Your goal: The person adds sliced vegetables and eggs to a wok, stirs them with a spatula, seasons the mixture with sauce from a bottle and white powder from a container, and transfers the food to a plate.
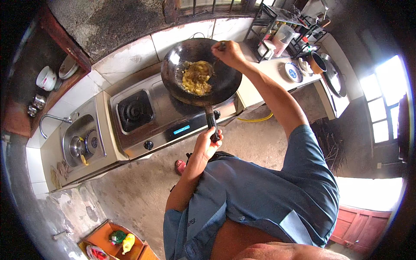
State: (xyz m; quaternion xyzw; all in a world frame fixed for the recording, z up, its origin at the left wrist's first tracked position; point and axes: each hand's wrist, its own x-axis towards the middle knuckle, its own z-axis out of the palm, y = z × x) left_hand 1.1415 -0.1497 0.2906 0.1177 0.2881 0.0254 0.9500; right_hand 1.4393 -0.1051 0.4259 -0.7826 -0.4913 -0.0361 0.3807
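My left hand (pixel 207 143) is closed around the black handle of a dark wok (pixel 224 79), which is over the right side of a steel two-burner gas stove (pixel 162 120). Yellow-brown cooked food (pixel 197 78), perhaps egg, lies in the wok's left and middle part. Above the wok's upper right rim is my right hand (pixel 229 53), its fingers curled around something dark and small, perhaps the end of a utensil; what it is cannot be made out. The left burner (pixel 134 110) has nothing on it.
Left of the stove, a steel sink (pixel 100 130) holds a metal bowl and a patterned plate. On the right counter (pixel 252 94) stand a black rack (pixel 260 24) with containers, a blue-and-white plate (pixel 293 72), a brown pot (pixel 317 62) and a large lid (pixel 333 76). A tiled wall rises behind the stove.
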